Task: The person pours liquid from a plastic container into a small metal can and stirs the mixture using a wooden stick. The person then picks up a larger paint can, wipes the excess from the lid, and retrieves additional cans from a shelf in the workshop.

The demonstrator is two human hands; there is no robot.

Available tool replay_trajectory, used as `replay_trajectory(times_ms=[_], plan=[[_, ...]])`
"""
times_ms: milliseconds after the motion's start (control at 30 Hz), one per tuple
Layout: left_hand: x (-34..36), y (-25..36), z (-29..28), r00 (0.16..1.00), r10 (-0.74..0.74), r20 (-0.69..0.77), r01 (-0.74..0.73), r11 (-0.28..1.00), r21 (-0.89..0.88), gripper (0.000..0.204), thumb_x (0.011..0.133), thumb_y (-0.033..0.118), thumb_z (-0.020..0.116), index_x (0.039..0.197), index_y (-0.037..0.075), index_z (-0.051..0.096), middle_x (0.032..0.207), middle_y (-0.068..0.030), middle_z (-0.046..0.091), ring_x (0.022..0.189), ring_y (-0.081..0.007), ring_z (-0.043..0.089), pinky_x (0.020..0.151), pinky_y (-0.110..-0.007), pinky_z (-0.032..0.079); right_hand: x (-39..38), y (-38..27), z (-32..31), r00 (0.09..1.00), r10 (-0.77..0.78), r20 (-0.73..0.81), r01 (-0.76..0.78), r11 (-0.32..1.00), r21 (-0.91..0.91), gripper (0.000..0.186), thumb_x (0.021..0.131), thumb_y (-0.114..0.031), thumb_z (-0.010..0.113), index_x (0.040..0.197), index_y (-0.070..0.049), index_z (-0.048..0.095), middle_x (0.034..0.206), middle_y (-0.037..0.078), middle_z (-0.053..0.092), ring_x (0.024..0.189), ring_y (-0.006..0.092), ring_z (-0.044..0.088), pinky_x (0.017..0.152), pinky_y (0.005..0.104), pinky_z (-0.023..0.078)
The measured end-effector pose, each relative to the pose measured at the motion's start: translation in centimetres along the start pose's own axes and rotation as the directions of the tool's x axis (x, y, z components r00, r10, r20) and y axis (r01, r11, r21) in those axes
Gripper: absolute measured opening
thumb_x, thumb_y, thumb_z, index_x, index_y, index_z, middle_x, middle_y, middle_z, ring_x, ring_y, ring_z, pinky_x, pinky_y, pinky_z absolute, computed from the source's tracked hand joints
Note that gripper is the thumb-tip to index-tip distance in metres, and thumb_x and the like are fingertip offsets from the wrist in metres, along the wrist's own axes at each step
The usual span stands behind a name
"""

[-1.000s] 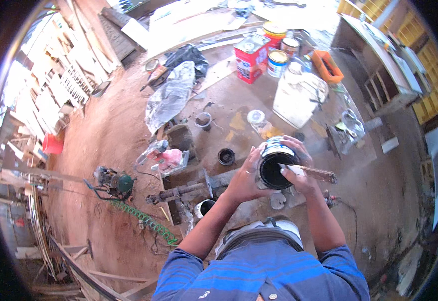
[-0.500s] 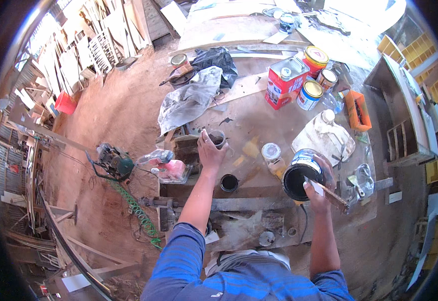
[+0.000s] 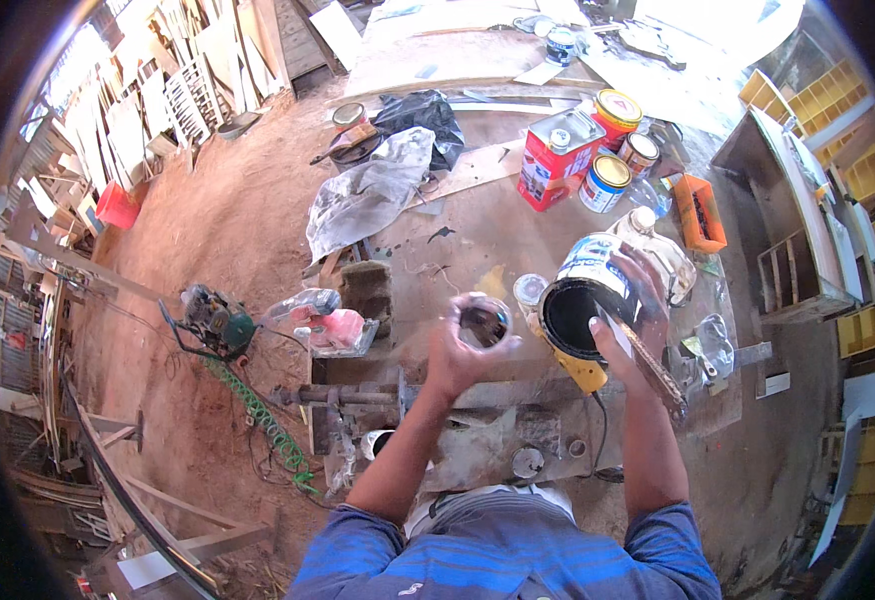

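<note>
My left hand (image 3: 452, 350) is wrapped round a small clear cup (image 3: 498, 330) with dark stuff inside, held over the bench. To its right, my right hand (image 3: 629, 340) grips a paint can (image 3: 597, 259). The can is white and blue outside, its dark mouth tilted toward me and toward the cup. Along the can's right side, the same hand also keeps a slim stick-like tool (image 3: 657, 372), pale at one end and brown-stained at the other. A gap separates cup and can. The can's far side hides part of a white jug (image 3: 672, 258).
A lidded jar (image 3: 530, 290) and a yellow corded tool (image 3: 579, 368) stand near the can. Behind are a red metal tin (image 3: 547, 170), several paint cans (image 3: 605, 182) and an orange box (image 3: 699, 215). Plastic sheeting (image 3: 367, 190), a pink sander (image 3: 337, 330) and a compressor (image 3: 219, 322) lie leftward.
My left hand has brought the cup nearer and to the right, closer to the can. My right hand has tilted the can further toward me.
</note>
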State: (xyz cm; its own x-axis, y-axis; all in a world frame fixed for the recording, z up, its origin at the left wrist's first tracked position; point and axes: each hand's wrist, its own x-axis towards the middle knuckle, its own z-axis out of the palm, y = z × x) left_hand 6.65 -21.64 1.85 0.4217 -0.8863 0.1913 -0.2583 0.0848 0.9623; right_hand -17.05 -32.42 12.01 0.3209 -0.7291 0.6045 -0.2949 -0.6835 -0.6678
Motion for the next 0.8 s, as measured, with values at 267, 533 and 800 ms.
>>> replay_trajectory(times_ms=[267, 533, 800], plan=[[-5.0, 4.1, -1.6, 0.965, 0.245, 0.093, -0.222, 0.952, -0.213, 0.074, 0.075, 0.014, 0.1, 0.133, 0.007, 0.054, 0.127, -0.0127, 0.073, 0.114, -0.0218, 0.074, 0.102, -0.039, 0.058, -0.4, -7.1, 0.1, 1.0, -0.009, 0.009, 0.009, 0.996, 0.086, 0.074, 0.079, -0.027, 0.083, 0.146, -0.001, 0.065, 0.151, 0.021, 0.06, 0.141, 0.035, 0.058, 0.121, 0.0469, 0.045], [-7.4, 6.1, -5.6, 0.905, 0.378, 0.197, -0.361, 0.925, -0.119, 0.083, 0.075, 0.021, 0.103, 0.137, 0.009, 0.051, 0.119, -0.013, 0.076, 0.104, -0.0226, 0.077, 0.094, -0.038, 0.062, -2.0, -12.2, 0.3, 0.997, -0.075, -0.011, 0.075, 0.997, 0.014, 0.076, 0.076, -0.028, 0.085, 0.144, -0.001, 0.066, 0.15, 0.022, 0.061, 0.14, 0.0388, 0.059, 0.121, 0.0501, 0.045], [-8.7, 7.7, -6.5, 0.914, 0.249, 0.322, -0.18, 0.957, -0.229, 0.095, 0.063, 0.037, 0.11, 0.134, 0.007, 0.054, 0.099, -0.0074, 0.077, 0.088, -0.0173, 0.076, 0.083, -0.033, 0.061, -2.5, -14.9, 0.9, 0.977, -0.214, -0.019, 0.212, 0.974, -0.084, 0.074, 0.079, -0.038, 0.085, 0.141, -0.001, 0.069, 0.149, 0.025, 0.061, 0.145, 0.0446, 0.055, 0.123, 0.0572, 0.041]])
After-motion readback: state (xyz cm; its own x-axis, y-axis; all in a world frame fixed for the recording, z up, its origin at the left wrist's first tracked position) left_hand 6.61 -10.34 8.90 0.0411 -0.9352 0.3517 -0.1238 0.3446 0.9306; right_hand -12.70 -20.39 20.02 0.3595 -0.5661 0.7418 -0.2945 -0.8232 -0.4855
